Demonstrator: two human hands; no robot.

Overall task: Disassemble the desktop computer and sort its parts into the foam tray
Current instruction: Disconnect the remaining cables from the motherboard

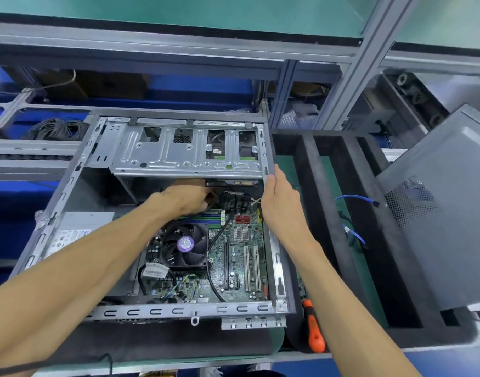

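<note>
Cable-disconnect step, we're judging: we're reaching the left hand (pixel 187 198) in under the drive cage (pixel 184 148) at 12 o'clock of the open computer case (pixel 70 183), fingers hidden under the cage edge, so we can't tell what its grip has, if anything. Right hand (pixel 278 202) is bracing the case's 3 o'clock wall, fingers wrapping the top rail. Case is lying on its side on the surface, long axis running 12 to 6, drive cage end pointing away from us, motherboard (pixel 233 257) facing up. Foam tray (pixel 325 213) is sitting just beside it at 3 o'clock with blue cables (pixel 355 198) already in a slot; orange screwdriver (pixel 313 327) at 5 o'clock. Next move is probably calling for a straight pull on the connector, not the wires.
</note>
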